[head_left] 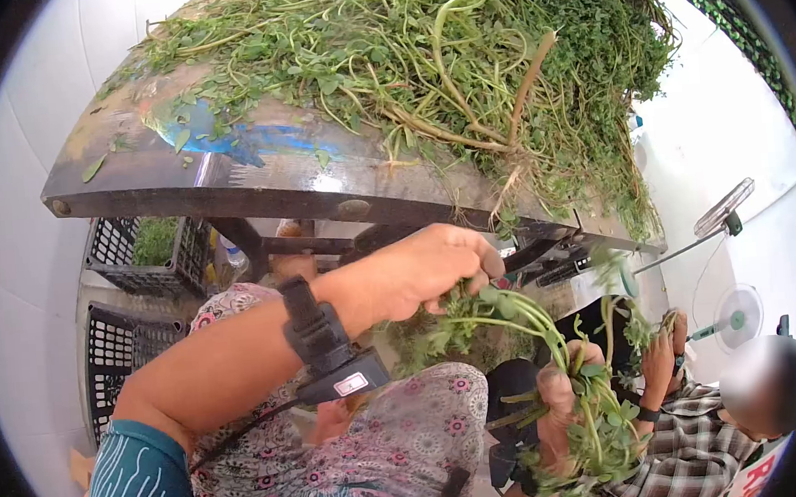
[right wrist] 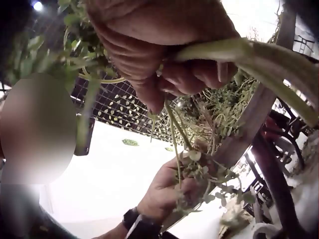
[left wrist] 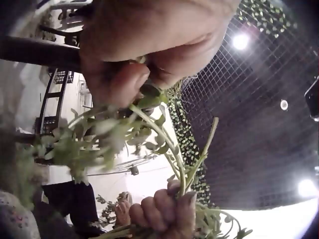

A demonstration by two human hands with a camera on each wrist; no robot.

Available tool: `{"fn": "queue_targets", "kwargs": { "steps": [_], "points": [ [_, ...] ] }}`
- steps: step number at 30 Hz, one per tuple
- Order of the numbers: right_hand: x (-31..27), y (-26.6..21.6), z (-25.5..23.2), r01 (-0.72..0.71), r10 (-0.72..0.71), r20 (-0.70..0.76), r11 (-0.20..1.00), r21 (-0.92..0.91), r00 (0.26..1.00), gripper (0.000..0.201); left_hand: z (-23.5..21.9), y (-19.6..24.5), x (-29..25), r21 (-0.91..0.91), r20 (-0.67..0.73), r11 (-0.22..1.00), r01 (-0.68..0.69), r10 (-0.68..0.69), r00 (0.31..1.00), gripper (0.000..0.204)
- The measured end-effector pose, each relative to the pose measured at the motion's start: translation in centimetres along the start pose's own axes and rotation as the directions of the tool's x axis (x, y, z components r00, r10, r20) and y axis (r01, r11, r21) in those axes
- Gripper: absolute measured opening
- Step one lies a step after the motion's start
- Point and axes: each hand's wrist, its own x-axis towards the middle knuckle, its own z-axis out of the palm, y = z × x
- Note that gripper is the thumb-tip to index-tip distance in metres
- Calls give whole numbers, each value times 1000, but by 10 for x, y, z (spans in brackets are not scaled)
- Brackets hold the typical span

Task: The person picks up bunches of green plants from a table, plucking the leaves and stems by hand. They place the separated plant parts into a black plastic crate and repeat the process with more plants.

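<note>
In the head view my left hand [head_left: 418, 270], in front of the table edge, pinches the leafy tips of green stems [head_left: 523, 314]. Those stems arch over to my right hand [head_left: 561, 408], whose fingers curl round a bunch with leaves hanging below. The left wrist view has my left hand [left wrist: 159, 40] close up with thumb and fingers on the leaves, and my right hand [left wrist: 167, 211] lower down, gripping stems. Thick stems [right wrist: 214, 50] pass through my right hand [right wrist: 164, 55] in the right wrist view, with my left hand [right wrist: 169, 191] below at the thin leafy ends.
A large heap of greens [head_left: 495, 57] covers much of the table [head_left: 227, 177]. Black crates [head_left: 123, 346] stand on the floor at the left. Another person in a checked shirt [head_left: 697, 435] sits at the right, holding greens, near a fan [head_left: 735, 317].
</note>
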Motion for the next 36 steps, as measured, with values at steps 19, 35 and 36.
{"fn": "queue_targets", "kwargs": {
  "steps": [19, 35, 36],
  "points": [
    [5, 19, -5, -120, 113, 64, 987, 110, 992, 17, 2, 3, -9, 665, 198, 693, -281, 199, 960, 22],
    [-1, 34, -27, -261, 391, 42, 528, 808, 919, 22, -13, 10, -9, 41, 7, 996, 81, -81, 997, 10],
    [2, 35, -24, -239, 441, 68, 347, 907, 895, 20, -9, 8, -8, 36, 30, 994, 99, -100, 995, 9]
  ]
}}
